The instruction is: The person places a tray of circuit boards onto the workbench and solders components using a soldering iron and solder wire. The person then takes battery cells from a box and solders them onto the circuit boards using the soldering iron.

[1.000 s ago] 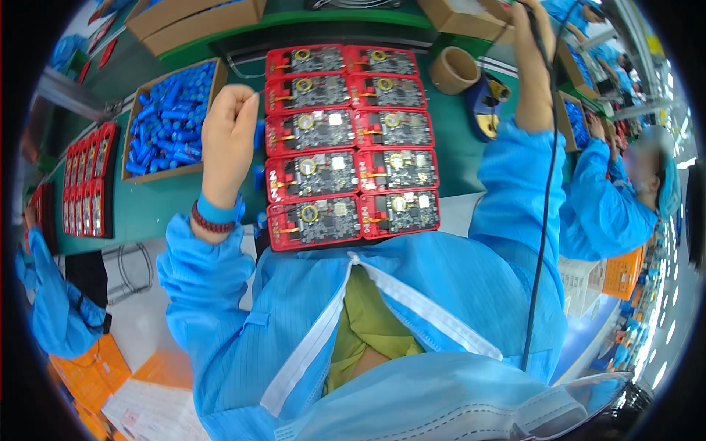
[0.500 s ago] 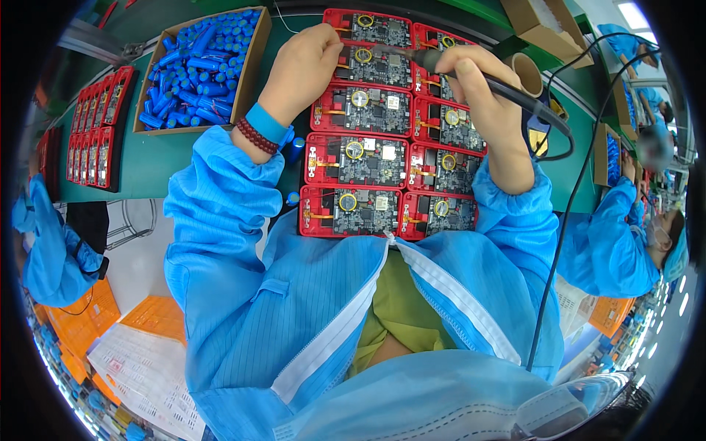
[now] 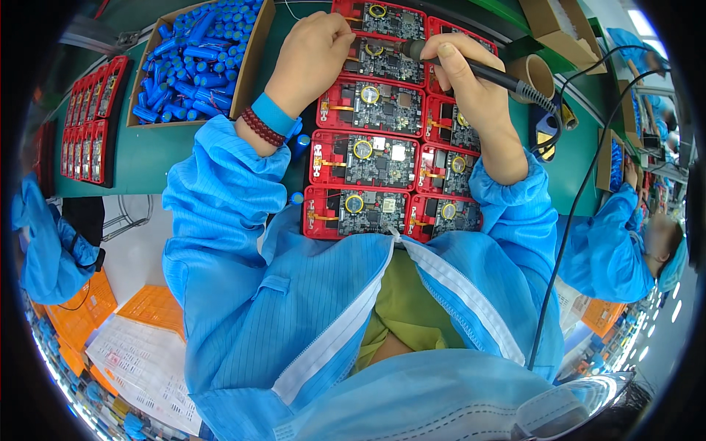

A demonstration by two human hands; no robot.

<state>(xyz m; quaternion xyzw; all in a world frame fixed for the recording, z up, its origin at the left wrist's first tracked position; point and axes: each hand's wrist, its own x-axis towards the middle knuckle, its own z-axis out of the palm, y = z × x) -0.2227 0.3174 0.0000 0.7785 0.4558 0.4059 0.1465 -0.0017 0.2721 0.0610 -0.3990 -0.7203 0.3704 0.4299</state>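
Note:
Two columns of red plastic cases [image 3: 312, 117] with dark circuit boards [image 3: 376, 160] in them lie in front of me. Each visible board carries a round, yellow-rimmed part [image 3: 362, 149]. My right hand [image 3: 471, 88] grips a soldering iron [image 3: 507, 78] by its black handle. Its tip points left across a case near the far end of the left column. There my left hand [image 3: 312, 62] is closed in a pinch at the case's left edge, close to the tip. What the pinched fingers hold is hidden. A blue band and dark red beads circle my left wrist.
A cardboard box [image 3: 254, 62] of blue cylindrical batteries [image 3: 202, 66] stands at left on the green table [image 3: 154, 162]. More red cases [image 3: 92, 121] lie farther left. The iron's black cable [image 3: 562, 242] runs down at right. Co-workers' blue sleeves [image 3: 607, 250] show at both sides.
The view has shifted slightly, so the cases sit a little farther right. Both hands stay at the same case with the soldering iron, with only small movement.

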